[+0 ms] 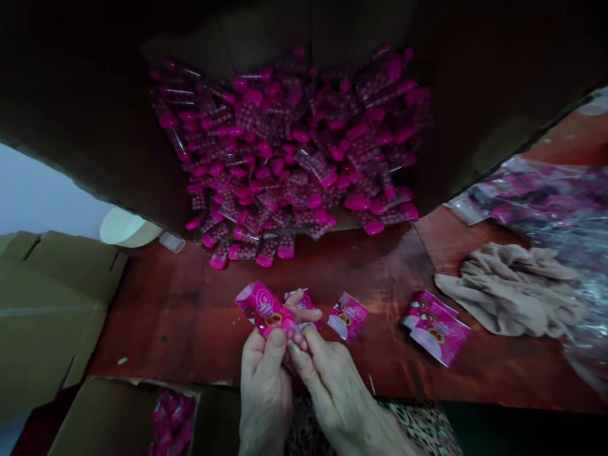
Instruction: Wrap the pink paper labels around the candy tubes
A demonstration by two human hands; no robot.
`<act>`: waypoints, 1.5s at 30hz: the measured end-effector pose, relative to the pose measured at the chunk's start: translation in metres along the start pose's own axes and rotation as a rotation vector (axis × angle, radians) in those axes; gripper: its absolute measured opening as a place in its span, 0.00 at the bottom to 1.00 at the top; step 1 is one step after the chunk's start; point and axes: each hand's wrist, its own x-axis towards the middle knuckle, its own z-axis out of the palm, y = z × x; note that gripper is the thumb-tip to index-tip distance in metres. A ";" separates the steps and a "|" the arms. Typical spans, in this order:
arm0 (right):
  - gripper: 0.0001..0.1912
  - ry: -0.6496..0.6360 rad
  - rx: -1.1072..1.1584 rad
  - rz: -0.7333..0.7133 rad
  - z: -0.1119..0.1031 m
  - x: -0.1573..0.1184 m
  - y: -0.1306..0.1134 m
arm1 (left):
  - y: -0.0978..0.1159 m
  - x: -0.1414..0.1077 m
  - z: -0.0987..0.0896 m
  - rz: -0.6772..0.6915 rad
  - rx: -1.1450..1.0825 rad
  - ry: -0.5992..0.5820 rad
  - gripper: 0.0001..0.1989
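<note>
Low in the middle of the head view, my left hand (266,386) is closed around a pink printed sleeve (263,307) with a swirl and a small cartoon figure. My right hand (335,380) pinches a clear tube of pink beads (298,339) against the sleeve's lower right end, some of its fingers stretched out. How far the tube sits inside the sleeve is hidden. Just beyond my right fingers lie a flat pink sleeve (349,316) and another one partly covered by the fingers. Farther right rests a small stack of sleeves (437,326).
A large cardboard box (475,107) opens toward me, with many pink-capped bead tubes (304,158) spilling onto the red table (190,310). Left are a pale bowl (126,228) and cardboard flaps (52,297). A lower box holds pink wrapped pieces (173,421). Right lie a cloth (517,288) and plastic bags (560,202).
</note>
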 end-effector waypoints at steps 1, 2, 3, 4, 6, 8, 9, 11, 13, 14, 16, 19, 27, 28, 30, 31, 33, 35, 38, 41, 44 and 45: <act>0.15 -0.013 -0.015 0.005 -0.001 0.001 -0.001 | 0.003 0.002 0.001 -0.002 -0.006 -0.001 0.10; 0.16 -0.029 -0.029 0.019 -0.002 0.002 -0.002 | 0.005 0.004 0.001 -0.009 -0.005 -0.001 0.09; 0.18 -0.057 -0.038 0.039 -0.002 0.003 -0.002 | 0.007 0.006 0.002 -0.021 0.006 0.005 0.08; 0.19 -0.094 -0.041 0.068 -0.002 0.003 -0.002 | 0.008 0.008 0.002 -0.036 0.024 0.010 0.06; 0.20 -0.160 -0.043 0.133 0.000 0.004 0.000 | 0.008 0.012 0.004 -0.059 0.075 0.018 0.04; 0.22 -0.186 -0.038 0.179 0.002 0.004 0.003 | 0.004 0.014 0.004 -0.061 0.125 0.014 0.10; 0.22 -0.176 -0.031 0.184 0.002 0.003 0.004 | 0.002 0.013 0.004 -0.057 0.146 0.002 0.13; 0.22 -0.120 -0.006 0.194 0.001 0.000 0.004 | -0.001 0.009 0.004 -0.055 0.169 -0.010 0.15; 0.20 -0.088 0.051 0.218 -0.003 -0.003 0.002 | -0.002 0.004 0.003 -0.099 0.154 0.003 0.11; 0.20 -0.076 0.090 0.240 -0.005 -0.003 0.000 | -0.002 0.001 0.002 -0.130 0.136 0.021 0.09; 0.19 -0.078 0.200 0.279 -0.009 -0.002 -0.005 | 0.000 -0.003 0.001 -0.176 0.102 0.053 0.10; 0.18 -0.075 0.464 0.318 -0.012 0.004 -0.008 | 0.003 -0.006 -0.002 -0.162 0.089 0.048 0.16; 0.19 -0.247 1.117 0.520 -0.001 0.009 -0.005 | -0.003 -0.004 0.000 -0.081 0.107 0.039 0.20; 0.19 -0.164 1.115 0.518 0.001 0.009 -0.005 | -0.005 -0.005 0.000 -0.080 0.117 0.052 0.19; 0.19 -0.047 1.103 0.511 0.004 0.009 -0.006 | -0.009 -0.006 -0.001 -0.075 0.134 0.073 0.17; 0.19 -0.060 1.120 0.514 0.004 0.010 -0.005 | -0.010 -0.006 -0.002 -0.071 0.137 0.074 0.17; 0.18 -0.219 1.202 0.533 0.002 0.012 -0.001 | -0.010 -0.004 -0.004 -0.054 0.120 0.045 0.18; 0.18 -0.408 1.312 0.557 -0.002 0.015 0.005 | -0.007 0.000 -0.005 -0.052 0.080 -0.020 0.21; 0.21 -0.636 1.414 0.603 -0.006 0.016 0.015 | -0.001 0.010 -0.004 -0.078 0.012 -0.118 0.19; 0.25 -0.538 1.191 0.578 -0.004 0.013 0.022 | 0.003 0.019 0.000 -0.093 -0.015 -0.115 0.14; 0.29 -0.141 0.806 0.416 -0.001 0.010 0.023 | 0.004 0.022 0.004 -0.107 0.001 -0.034 0.15; 0.28 -0.058 0.683 0.352 0.000 0.009 0.022 | 0.003 0.022 0.005 -0.103 0.004 -0.009 0.16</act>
